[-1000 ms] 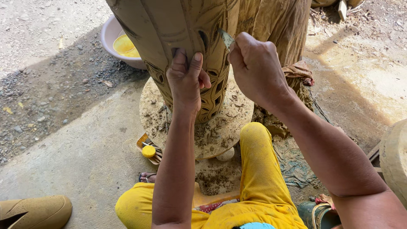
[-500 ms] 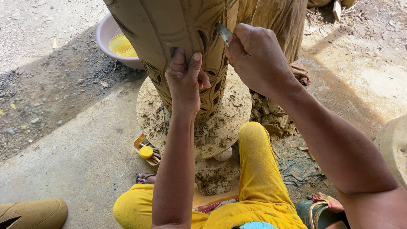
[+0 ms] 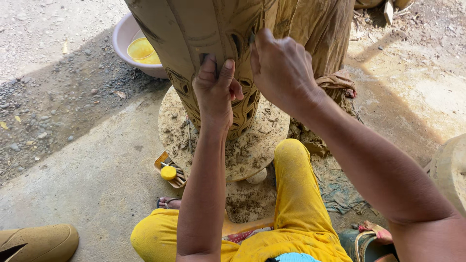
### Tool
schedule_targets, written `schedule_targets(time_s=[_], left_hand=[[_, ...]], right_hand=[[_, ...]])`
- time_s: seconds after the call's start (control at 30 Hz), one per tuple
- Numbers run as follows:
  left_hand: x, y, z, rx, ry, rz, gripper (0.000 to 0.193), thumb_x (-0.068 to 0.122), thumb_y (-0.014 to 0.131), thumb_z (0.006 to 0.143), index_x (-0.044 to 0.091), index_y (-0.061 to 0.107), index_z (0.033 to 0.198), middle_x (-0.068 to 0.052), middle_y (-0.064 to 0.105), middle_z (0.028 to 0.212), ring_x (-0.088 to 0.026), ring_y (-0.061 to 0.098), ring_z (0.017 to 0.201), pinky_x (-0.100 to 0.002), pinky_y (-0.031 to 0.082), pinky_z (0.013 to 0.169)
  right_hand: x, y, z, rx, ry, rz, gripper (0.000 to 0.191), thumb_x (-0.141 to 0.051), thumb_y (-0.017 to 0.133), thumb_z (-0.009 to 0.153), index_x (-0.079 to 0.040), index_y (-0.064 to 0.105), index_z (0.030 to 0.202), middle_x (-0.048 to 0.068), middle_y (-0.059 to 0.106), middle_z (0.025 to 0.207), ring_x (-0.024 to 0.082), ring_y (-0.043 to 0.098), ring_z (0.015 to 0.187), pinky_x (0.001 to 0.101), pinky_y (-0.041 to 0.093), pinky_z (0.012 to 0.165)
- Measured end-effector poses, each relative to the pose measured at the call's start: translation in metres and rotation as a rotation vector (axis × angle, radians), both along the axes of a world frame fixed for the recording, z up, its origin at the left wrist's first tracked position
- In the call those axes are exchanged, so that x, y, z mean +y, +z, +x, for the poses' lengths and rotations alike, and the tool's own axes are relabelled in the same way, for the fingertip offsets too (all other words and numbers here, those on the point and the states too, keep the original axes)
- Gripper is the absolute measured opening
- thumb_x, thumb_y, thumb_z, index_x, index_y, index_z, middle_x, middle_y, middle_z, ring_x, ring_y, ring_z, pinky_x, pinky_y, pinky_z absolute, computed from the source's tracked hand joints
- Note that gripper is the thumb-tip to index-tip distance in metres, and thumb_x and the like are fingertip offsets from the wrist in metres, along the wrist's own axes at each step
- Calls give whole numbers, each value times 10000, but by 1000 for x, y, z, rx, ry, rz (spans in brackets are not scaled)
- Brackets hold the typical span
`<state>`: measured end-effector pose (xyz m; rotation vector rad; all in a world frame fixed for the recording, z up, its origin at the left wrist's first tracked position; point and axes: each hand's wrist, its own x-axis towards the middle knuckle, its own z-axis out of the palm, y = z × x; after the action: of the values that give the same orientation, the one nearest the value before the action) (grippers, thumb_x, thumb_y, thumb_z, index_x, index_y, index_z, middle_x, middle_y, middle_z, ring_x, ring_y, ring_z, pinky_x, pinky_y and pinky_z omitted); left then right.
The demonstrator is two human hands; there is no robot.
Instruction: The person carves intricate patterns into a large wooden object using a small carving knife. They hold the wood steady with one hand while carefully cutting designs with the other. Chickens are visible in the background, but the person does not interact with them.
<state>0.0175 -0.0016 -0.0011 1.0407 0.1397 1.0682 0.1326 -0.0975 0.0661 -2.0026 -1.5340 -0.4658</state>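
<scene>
Vase (image 3: 204,43) on wheel (image 3: 252,150), basin (image 3: 127,46) behind
</scene>
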Motion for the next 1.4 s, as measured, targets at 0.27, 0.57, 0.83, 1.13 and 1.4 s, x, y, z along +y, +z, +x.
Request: schedule_targets(time_s=[0.27, 0.57, 0.83, 1.13, 1.4], left_hand=[[1, 1, -5, 52, 50, 14, 126, 151, 714, 1029, 67, 702, 1122, 21, 710, 853, -90, 573, 495, -221, 364, 429], [3, 5, -13, 64, 37, 46, 171, 187, 720, 1029, 70, 704, 1153, 14, 724, 870, -80, 582, 519, -213, 371, 435], [2, 8, -16, 59, 42, 54, 237, 204, 725, 991, 88, 699, 1196, 29, 723, 890, -69, 554, 481, -200, 368, 402], [6, 4, -19, 22, 25, 65, 196, 193, 734, 1017, 69, 703, 1165, 14, 723, 907, -84, 571, 516, -211, 388, 423], [10, 0, -19, 20, 19, 85, 197, 183, 724, 1017, 65, 703, 1173, -3, 737, 920, -89, 570, 517, -232, 412, 420]], right_hand=[[-35, -15, -14, 138, 73, 91, 290, -139, 519, 1120, -41, 519, 847, 38, 509, 535, 123, 469, 377, 305, 351, 306], [-5, -32, -11, 23, 46, 228, 249, -129, 526, 1119, -54, 524, 882, 3, 490, 513, 107, 470, 373, 298, 370, 322], [-19, -16, -20, 81, 49, 167, 238, -108, 512, 1113, -49, 528, 884, 7, 499, 535, 113, 467, 375, 321, 364, 302], [-12, -28, -19, -40, -6, 256, 201, -120, 552, 1103, -36, 558, 921, 14, 522, 495, 125, 516, 364, 311, 413, 319], [9, -25, -25, -142, -136, 80, 139, -71, 511, 1051, 15, 594, 979, -4, 531, 498, 89, 507, 336, 283, 354, 233]])
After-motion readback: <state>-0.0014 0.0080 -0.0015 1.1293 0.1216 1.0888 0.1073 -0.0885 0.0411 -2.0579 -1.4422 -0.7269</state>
